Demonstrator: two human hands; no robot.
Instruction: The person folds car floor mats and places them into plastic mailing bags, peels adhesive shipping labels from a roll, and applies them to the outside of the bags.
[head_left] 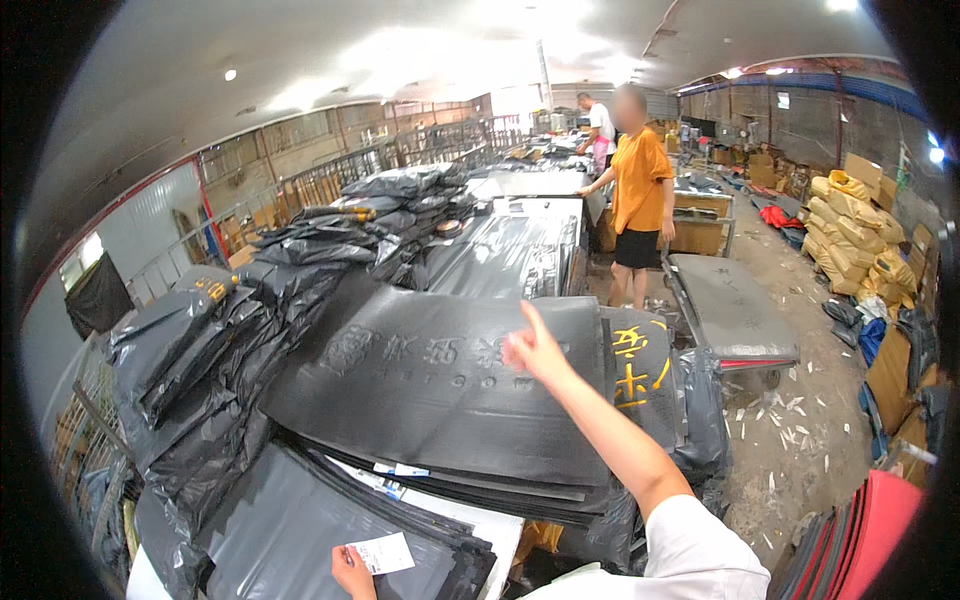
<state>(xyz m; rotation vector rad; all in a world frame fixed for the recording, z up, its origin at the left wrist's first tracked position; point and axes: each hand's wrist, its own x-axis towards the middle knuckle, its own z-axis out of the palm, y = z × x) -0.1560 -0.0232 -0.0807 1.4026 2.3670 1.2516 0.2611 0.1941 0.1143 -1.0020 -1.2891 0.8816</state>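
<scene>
The left hand (pixel 350 574) is clamped on a white label (pixel 390 553), which a loosened pinch could drop onto black sheets (pixel 285 520) beneath; the right hand (pixel 536 350), index extended, other fingers unclear, could nudge the embossed mat (pixel 430 400) below.

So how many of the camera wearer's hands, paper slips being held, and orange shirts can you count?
Wearer's hands: 2 (left hand, right hand)
White paper slip in the left hand: 1
Orange shirt: 1
Total: 4
</scene>
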